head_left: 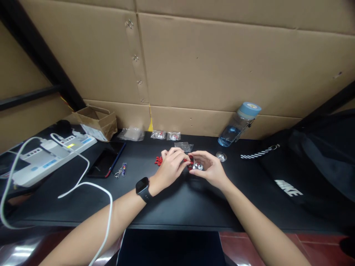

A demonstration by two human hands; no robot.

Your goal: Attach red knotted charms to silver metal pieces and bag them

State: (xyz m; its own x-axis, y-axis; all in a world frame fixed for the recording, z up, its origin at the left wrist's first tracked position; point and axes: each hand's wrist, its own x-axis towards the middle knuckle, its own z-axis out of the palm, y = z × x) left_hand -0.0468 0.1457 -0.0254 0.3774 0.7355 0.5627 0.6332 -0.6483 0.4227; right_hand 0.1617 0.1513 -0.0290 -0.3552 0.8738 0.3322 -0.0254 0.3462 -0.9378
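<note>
Over the middle of the black table my hands meet at a small shiny round piece with red on it (190,162). My right hand (209,168) grips it between thumb and fingers. My left hand (174,164), with a black watch on the wrist, pinches a small red part (186,160) against it; the exact shape is too small to tell. A silver dome-shaped piece (198,166) shows below my right fingers; whether they touch it I cannot tell. Several red pieces (158,160) lie beside my left hand. A clear round dome (221,156) lies right of my right hand.
Behind are bagged silver discs (173,136), clear plastic wrappers (183,146) and a blue-capped bottle (238,123). Leftward are a phone (107,160), a keyring (124,169), an open carton (97,122) and a power strip (55,159) with white cables. A black bag (313,177) lies right.
</note>
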